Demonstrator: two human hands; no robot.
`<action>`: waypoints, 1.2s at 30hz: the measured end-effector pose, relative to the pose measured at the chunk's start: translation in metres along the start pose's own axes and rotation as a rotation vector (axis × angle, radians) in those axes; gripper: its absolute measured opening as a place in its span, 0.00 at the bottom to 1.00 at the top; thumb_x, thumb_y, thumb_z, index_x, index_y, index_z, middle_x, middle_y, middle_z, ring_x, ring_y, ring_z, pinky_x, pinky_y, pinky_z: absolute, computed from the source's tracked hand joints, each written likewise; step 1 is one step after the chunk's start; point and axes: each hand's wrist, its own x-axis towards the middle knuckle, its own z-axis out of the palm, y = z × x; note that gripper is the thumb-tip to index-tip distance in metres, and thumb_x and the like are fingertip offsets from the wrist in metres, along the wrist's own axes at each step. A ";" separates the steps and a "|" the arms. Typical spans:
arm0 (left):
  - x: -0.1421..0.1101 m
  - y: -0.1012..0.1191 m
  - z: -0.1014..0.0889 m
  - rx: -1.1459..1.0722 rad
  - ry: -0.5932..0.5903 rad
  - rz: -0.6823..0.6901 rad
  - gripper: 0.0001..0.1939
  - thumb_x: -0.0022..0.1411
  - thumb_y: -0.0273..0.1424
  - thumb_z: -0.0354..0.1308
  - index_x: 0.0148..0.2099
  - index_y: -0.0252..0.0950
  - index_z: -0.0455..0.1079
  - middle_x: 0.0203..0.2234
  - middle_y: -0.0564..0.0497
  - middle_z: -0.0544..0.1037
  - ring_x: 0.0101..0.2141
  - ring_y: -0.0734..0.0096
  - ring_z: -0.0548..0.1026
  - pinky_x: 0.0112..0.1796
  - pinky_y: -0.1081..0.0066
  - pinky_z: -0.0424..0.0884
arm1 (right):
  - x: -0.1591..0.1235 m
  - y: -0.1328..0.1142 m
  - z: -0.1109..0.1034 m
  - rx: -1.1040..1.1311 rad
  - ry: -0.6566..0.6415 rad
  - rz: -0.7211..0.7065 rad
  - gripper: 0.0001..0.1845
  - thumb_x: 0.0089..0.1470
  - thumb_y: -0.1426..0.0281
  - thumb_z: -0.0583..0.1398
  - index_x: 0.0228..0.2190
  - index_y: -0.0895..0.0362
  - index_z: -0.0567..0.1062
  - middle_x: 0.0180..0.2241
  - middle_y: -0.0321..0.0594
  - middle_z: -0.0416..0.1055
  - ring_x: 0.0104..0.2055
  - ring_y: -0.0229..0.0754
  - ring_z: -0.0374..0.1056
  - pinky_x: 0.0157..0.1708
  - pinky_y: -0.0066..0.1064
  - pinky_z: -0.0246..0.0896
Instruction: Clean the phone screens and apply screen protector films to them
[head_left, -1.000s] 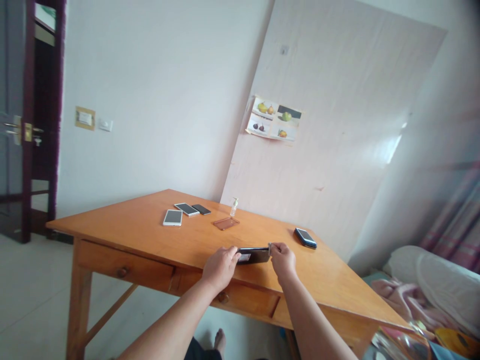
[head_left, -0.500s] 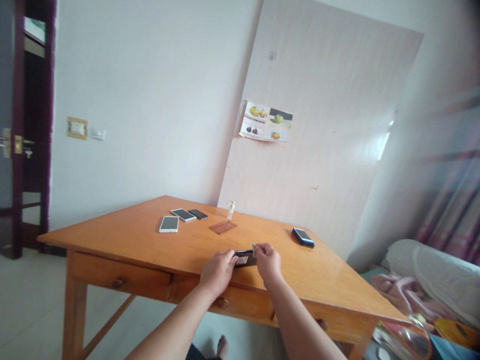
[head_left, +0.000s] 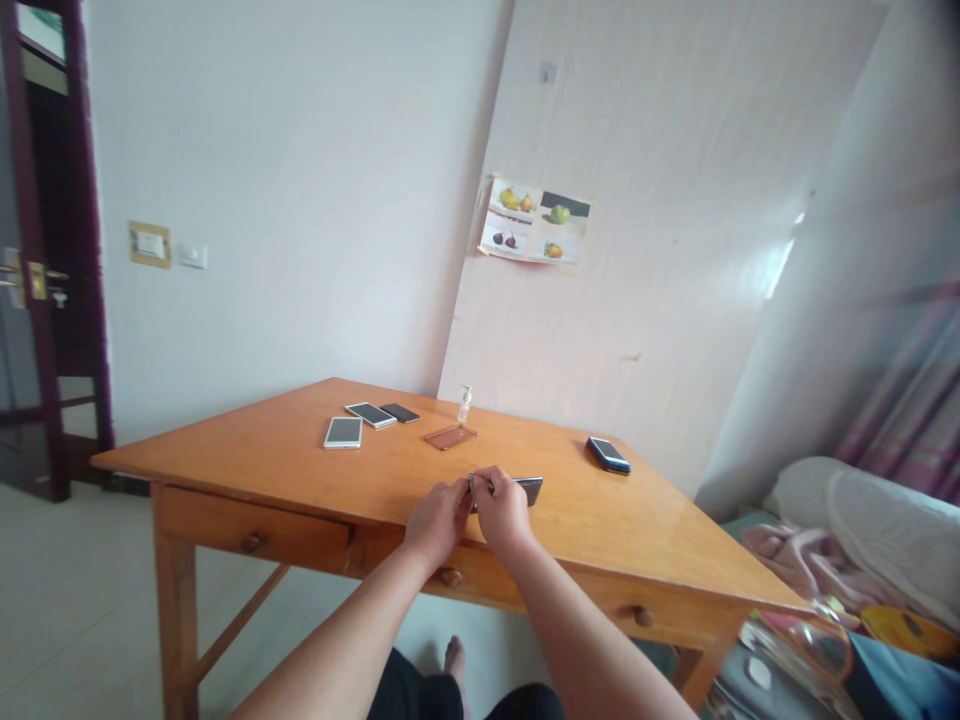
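Above the front edge of the table, my left hand point(head_left: 437, 525) is closed on the left end of a dark phone point(head_left: 533, 490). My right hand point(head_left: 501, 510) crosses in front of the phone and covers most of it. Its fingers are pinched at the phone's left end, close to my left fingertips. A tiny pale thing shows at those fingertips, too small to name. Only the phone's right end sticks out past my right hand.
On the wooden table point(head_left: 247, 450) lie a white phone point(head_left: 343, 432), another white phone point(head_left: 370, 414) and a black phone point(head_left: 400, 412). Behind a reddish clear phone case point(head_left: 451, 437) stands a small pump bottle point(head_left: 465, 404). A dark blue-edged phone point(head_left: 608, 454) lies at the right.
My right hand has moved left along the phone, from its right end to its left end beside my left hand. The view has shifted slightly.
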 end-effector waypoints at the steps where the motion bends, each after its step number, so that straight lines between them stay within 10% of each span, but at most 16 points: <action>1: 0.000 0.000 0.000 0.002 -0.001 0.001 0.17 0.72 0.40 0.39 0.46 0.41 0.68 0.34 0.47 0.76 0.37 0.64 0.75 0.32 0.71 0.62 | 0.000 0.001 -0.001 0.000 0.001 0.002 0.13 0.54 0.62 0.54 0.30 0.54 0.77 0.26 0.35 0.76 0.30 0.39 0.70 0.31 0.26 0.59; 10: 0.001 0.000 0.003 0.003 0.021 -0.008 0.18 0.71 0.44 0.40 0.44 0.42 0.68 0.33 0.48 0.76 0.36 0.63 0.75 0.33 0.71 0.63 | 0.035 0.060 -0.061 -0.128 0.192 0.236 0.18 0.52 0.58 0.54 0.29 0.57 0.77 0.24 0.42 0.75 0.29 0.45 0.69 0.28 0.31 0.57; 21: -0.001 0.000 0.001 0.009 0.005 -0.010 0.19 0.72 0.41 0.38 0.46 0.41 0.68 0.33 0.47 0.76 0.35 0.63 0.75 0.31 0.70 0.62 | 0.000 0.000 -0.003 -0.029 -0.023 -0.030 0.14 0.55 0.62 0.53 0.31 0.54 0.76 0.27 0.36 0.77 0.31 0.39 0.71 0.32 0.26 0.59; 31: 0.001 0.005 -0.001 -0.005 0.013 -0.034 0.18 0.71 0.43 0.40 0.43 0.41 0.68 0.33 0.48 0.76 0.36 0.63 0.75 0.33 0.70 0.63 | 0.034 0.053 -0.065 -0.196 0.154 0.214 0.15 0.53 0.60 0.55 0.30 0.56 0.78 0.26 0.41 0.76 0.31 0.44 0.69 0.30 0.30 0.57; 36: 0.000 0.005 -0.002 -0.014 0.004 -0.047 0.17 0.71 0.42 0.41 0.44 0.41 0.68 0.34 0.47 0.76 0.36 0.63 0.75 0.33 0.70 0.64 | 0.020 0.030 -0.041 -0.180 0.084 0.128 0.14 0.54 0.61 0.55 0.29 0.55 0.77 0.26 0.39 0.76 0.31 0.42 0.69 0.31 0.28 0.57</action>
